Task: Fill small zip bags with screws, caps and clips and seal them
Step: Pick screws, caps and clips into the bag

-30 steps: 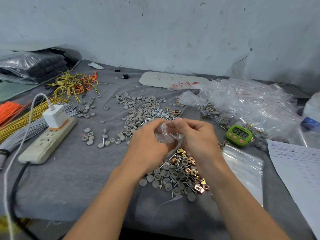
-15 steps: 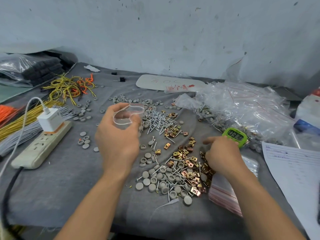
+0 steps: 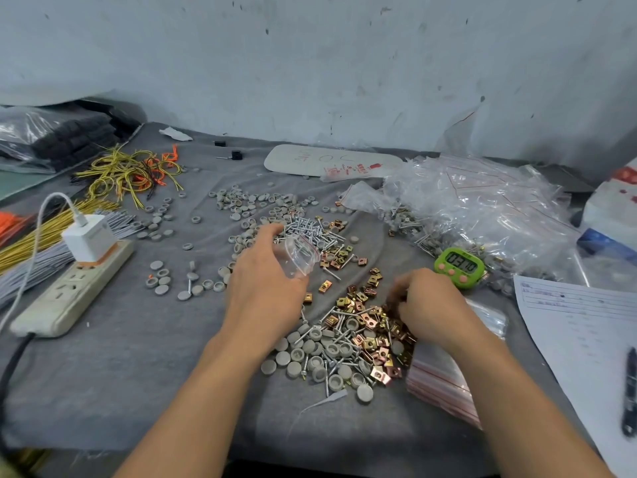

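— What is biggest here?
— One grey cloth-covered surface (image 3: 120, 374), soft and matte. On its far right sits one crinkly heap of filled clear plastic zip bags (image 3: 489, 208). At the right edge lies one white paper sheet (image 3: 579, 339) with printed lines, and at the left one white plastic power strip (image 3: 69, 294), long and boxy.
— And near the person?
— One flat stack of empty red-striped zip bags (image 3: 437, 384) lies under the right forearm. There are two hands. The left hand (image 3: 265, 291) grips one small clear zip bag (image 3: 299, 255) with a red strip, held just above the screws. The right hand (image 3: 431, 305) has its fingers curled down into the clips; blur hides whether it holds any.
— Smaller things?
— One green rounded timer (image 3: 456, 267). Then loose parts, too many to count: round grey caps (image 3: 283, 358), thin silver metal screws (image 3: 306, 229) and square brass-coloured clips (image 3: 365, 319), mixed in one pile between the hands and scattered behind.
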Demonstrator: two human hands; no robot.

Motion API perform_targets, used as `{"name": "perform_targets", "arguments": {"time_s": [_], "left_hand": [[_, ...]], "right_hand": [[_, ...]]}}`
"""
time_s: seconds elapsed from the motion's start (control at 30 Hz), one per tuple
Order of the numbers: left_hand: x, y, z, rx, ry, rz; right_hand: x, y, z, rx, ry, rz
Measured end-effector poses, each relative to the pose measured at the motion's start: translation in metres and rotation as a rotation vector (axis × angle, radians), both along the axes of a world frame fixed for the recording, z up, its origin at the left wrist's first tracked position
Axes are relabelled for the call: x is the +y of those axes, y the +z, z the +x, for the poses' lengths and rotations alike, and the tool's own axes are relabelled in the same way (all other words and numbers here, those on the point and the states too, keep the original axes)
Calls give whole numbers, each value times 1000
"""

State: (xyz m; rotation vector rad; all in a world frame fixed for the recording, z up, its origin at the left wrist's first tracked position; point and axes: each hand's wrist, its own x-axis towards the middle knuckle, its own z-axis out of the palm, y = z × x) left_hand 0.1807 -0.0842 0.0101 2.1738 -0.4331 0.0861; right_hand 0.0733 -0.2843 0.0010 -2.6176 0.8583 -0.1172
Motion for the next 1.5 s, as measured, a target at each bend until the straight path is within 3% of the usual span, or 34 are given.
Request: {"name": "perform_targets", "arguments": {"time_s": [0.2,0.37,0.6,0.8,0.93,1.1,1.2,1.3,1.5], "left_hand": [[0,0,-1,8,-9,8],[1,-2,1,-1,-5,4],[3,-5,7,5,-5,-14],[2,-5,7,0,-18,-9],[0,-8,6,3,-50,-10],[-1,-7,2,9,-94,-23],[-2,-5,1,-12,-125,-25],[-1,-5,0,-29,-159,-21],[1,-8,2,-30,-191,-60]], "right_hand": [[-1,3,18,-130,-81,10],[6,8,36,7,43,6],[6,10,38,35,0,-35],[0,-1,28,-148,-113,-55],[9,6,24,-437,-108,139],[37,19,17,-628,15,415],[57,23,20,-701,42,416],[71,27,30,-702,39,349],[92,25,49,-540,288,313]]}}
